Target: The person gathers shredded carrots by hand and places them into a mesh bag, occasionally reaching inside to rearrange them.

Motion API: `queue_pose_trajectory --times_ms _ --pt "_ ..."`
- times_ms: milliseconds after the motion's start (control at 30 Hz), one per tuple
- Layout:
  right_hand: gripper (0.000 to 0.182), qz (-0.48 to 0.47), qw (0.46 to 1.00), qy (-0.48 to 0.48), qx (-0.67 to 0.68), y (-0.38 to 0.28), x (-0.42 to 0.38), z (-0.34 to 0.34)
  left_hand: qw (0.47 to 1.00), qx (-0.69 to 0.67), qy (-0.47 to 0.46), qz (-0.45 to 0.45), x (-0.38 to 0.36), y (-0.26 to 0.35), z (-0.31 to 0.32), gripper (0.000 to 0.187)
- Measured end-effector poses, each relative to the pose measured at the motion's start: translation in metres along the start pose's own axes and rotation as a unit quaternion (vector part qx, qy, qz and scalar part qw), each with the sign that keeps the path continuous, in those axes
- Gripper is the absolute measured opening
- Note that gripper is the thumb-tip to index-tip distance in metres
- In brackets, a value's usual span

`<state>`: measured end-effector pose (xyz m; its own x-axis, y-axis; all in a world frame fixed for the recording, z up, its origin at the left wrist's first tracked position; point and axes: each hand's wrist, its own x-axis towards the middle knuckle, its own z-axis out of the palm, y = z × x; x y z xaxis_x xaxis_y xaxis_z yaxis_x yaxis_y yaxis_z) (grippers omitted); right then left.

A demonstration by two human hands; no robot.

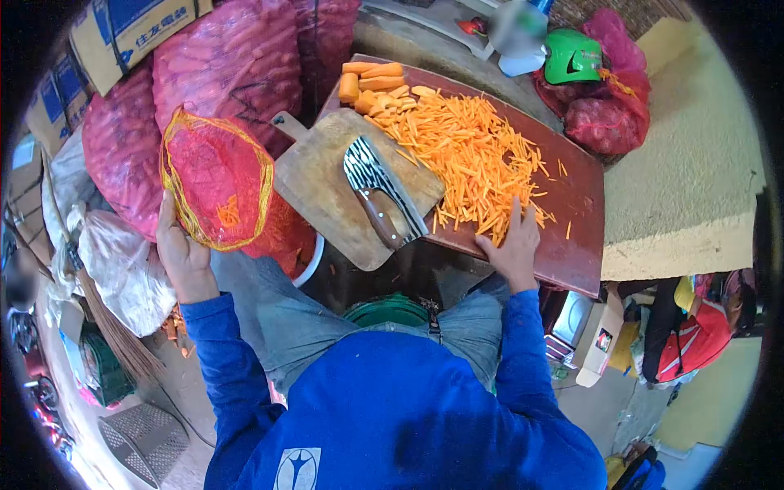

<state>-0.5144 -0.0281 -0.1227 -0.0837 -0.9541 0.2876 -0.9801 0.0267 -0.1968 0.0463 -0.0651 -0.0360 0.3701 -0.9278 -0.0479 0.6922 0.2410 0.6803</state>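
Note:
My left hand [186, 255] grips the yellow-edged rim of a red mesh bag [192, 155], holding its mouth open. A few carrot strips lie inside the bag. My right hand [516, 249], fingers apart, rests at the near edge of a heap of carrot sticks [474, 155] on a dark red table [576, 237]. Thick carrot pieces [376, 77] sit at the heap's far left end. Between my hands lies a wooden cutting board [327, 171], with a broad patterned knife [380, 192] flat on it.
Big mesh sacks of carrots [237, 65] stand at the back left, beside cardboard boxes [122, 41]. A white-rimmed container [314, 261] sits under the mesh bag. At the back right are a green cap [572, 55] and a mesh bag of onions [608, 122].

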Motion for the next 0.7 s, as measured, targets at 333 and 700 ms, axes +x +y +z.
queue_pose_trajectory --times_ms 333,700 --pt "0.101 0.028 0.999 0.024 0.000 0.009 0.112 0.049 1.000 0.001 0.004 0.001 -0.009 -0.001 -0.001 0.037" --pt "0.079 -0.129 0.991 -0.003 0.034 0.014 0.095 0.020 1.000 -0.011 -0.002 -0.013 -0.005 0.001 -0.003 0.036"
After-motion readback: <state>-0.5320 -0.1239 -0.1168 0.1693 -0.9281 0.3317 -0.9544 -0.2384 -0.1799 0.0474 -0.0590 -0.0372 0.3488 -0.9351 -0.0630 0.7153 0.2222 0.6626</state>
